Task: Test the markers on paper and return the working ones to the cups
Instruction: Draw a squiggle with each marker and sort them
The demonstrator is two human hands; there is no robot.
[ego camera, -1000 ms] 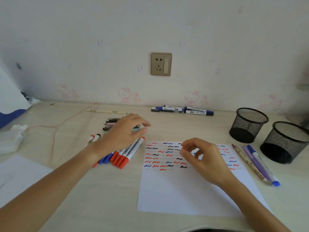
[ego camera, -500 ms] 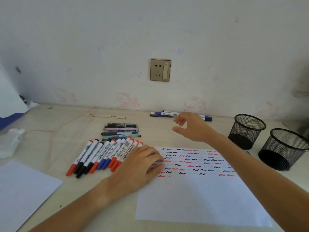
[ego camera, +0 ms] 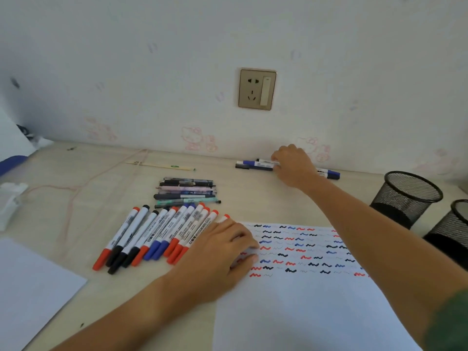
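Note:
A white test sheet (ego camera: 304, 312) covered with red, blue and black squiggles lies in front of me. My left hand (ego camera: 222, 254) rests on its upper left corner, fingers loosely curled, pressing the paper. My right hand (ego camera: 293, 165) reaches to the back of the desk and its fingers close round a blue-capped marker (ego camera: 255, 163) lying by the wall among a few others. A row of red, blue and black whiteboard markers (ego camera: 157, 234) lies left of the sheet. Two black mesh cups (ego camera: 407, 196) stand at the right.
A stack of patterned pens (ego camera: 187, 191) lies behind the marker row. Another white sheet (ego camera: 30, 290) sits at the lower left. A thin stick (ego camera: 162, 165), a pinkish cord (ego camera: 76, 188) and a white object (ego camera: 10, 201) lie at the left. A wall socket (ego camera: 257, 88) is above.
My right hand went from the sheet up to the markers by the wall and now grips one. My left hand left the marker row and settled on the sheet's corner.

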